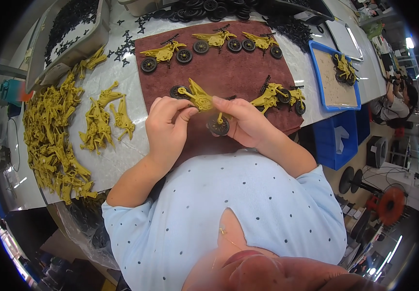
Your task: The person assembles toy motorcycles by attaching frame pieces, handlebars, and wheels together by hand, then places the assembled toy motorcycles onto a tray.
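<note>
Over the dark red cloth I hold up a yellow toy motorcycle [200, 100] with black wheels. My left hand [169, 120] pinches it near one wheel, thumb against fingertips; whether a small part sits in that pinch I cannot tell. My right hand [249, 122] grips the other end, its thumb on the yellow body and the second wheel [218, 125] hanging by the fingers. Just right of that hand, two more yellow toy motorcycles [271, 97] lie close together on the cloth. Three others, one of them a toy motorcycle [163, 51] at the left, lie in a row farther back.
Loose yellow motorcycle bodies [54, 140] are heaped on the left of the table. A grey bin [103, 29] holds small black parts. Black wheels [190, 12] are piled at the back. A blue-rimmed tray [320, 82] with toy motorcycles stands right, above a blue crate [333, 157]. Another person [394, 104] sits beyond.
</note>
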A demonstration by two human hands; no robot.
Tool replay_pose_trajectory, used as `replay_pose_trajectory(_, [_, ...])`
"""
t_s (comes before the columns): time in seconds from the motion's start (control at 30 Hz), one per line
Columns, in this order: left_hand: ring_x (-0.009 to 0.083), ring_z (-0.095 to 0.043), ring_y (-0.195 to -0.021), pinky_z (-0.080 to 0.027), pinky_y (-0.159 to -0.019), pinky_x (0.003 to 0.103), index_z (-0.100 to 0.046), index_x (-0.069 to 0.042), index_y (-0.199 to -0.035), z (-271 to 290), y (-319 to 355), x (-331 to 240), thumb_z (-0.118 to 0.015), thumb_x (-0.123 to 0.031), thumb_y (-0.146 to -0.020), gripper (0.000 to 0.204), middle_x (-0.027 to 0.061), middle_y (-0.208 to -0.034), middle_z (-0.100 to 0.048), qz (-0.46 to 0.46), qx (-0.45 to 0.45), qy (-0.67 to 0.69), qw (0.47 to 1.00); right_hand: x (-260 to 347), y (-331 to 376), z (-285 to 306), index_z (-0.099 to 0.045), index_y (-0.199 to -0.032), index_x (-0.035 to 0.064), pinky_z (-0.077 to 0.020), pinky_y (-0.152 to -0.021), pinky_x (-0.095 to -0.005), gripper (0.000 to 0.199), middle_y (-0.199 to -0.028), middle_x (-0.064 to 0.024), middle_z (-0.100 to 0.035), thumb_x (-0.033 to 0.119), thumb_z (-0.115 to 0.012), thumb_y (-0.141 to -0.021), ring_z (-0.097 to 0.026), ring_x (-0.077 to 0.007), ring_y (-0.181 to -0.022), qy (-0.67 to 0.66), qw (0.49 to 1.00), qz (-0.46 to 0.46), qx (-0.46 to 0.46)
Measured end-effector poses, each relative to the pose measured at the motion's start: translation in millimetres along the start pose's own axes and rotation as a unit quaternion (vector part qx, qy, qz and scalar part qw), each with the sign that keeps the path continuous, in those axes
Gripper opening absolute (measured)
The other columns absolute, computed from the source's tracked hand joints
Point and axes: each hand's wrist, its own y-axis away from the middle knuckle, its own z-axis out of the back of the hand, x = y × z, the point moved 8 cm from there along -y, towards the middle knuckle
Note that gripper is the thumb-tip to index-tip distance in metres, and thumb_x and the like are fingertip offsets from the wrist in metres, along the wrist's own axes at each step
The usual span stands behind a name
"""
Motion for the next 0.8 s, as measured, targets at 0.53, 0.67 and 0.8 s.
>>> replay_pose_trajectory(0.53, [0.0204,-0.055,-0.066,-0.036,-0.063,0.032,-0.066,-0.002,-0.083,-3.9,24.2,-49.1,-0.076,-0.003,-0.069,0.018,0.0044,-0.070,-0.057,-0.242,-0.078,-0.223,0.941,9.0,-0.9,-1.3,-0.059,-0.103,-0.0013,-0.0463,-0.066,-0.0210,0.031,-0.091,-0.0022,-0.063,0.029,-0.058,-0.095,-0.057,-0.0045,-0.079,0.070,0.978,0.173,-0.091])
replay_pose_trajectory(0.67, [0.0205,-0.055,-0.067,-0.037,-0.063,0.032,-0.066,-0.002,-0.085,0.3,18.0,-39.8,-0.076,-0.003,-0.071,0.017,0.0049,-0.072,-0.057,-0.212,-0.075,-0.176,0.958,6.5,-1.5,4.4,-0.060,-0.103,-0.0005,-0.0431,-0.061,-0.0187,0.031,-0.086,0.0009,-0.061,0.029,-0.059,-0.095,-0.053,-0.0019,-0.073,0.072,0.983,0.147,-0.078])
replay_pose_trajectory(0.8, [0.0203,-0.055,-0.068,-0.037,-0.065,0.032,-0.065,-0.005,-0.083,5.5,9.9,-32.9,-0.072,-0.002,-0.071,0.014,0.0028,-0.073,-0.057,-0.163,-0.056,-0.104,0.979,5.0,1.7,6.4,-0.060,-0.105,0.0008,-0.0391,-0.056,-0.0170,0.029,-0.083,0.0037,-0.058,0.028,-0.058,-0.095,-0.048,0.0002,-0.068,0.101,0.986,0.114,-0.061])
